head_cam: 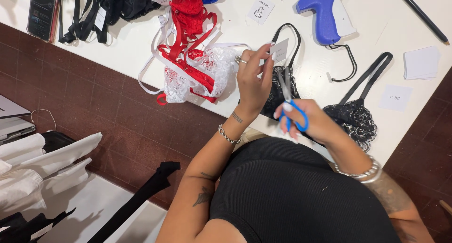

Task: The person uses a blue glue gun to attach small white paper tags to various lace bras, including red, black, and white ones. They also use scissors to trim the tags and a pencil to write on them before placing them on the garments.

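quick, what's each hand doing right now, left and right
Left hand: grip closed on a small white tag.
Right hand: grip closed on blue-handled scissors.

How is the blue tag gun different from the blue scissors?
The tag gun lies on the white table, untouched; the scissors are held in the right hand. The tag gun is bigger and chunky; the scissors are thin with metal blades. Both have blue plastic.

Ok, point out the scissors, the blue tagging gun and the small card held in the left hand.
scissors (293, 112), head view, on the blue handle loop in the right hand.
blue tagging gun (322, 10), head view, on its body, lying on the table.
small card (279, 50), head view, on its white face, pinched by the left fingertips.
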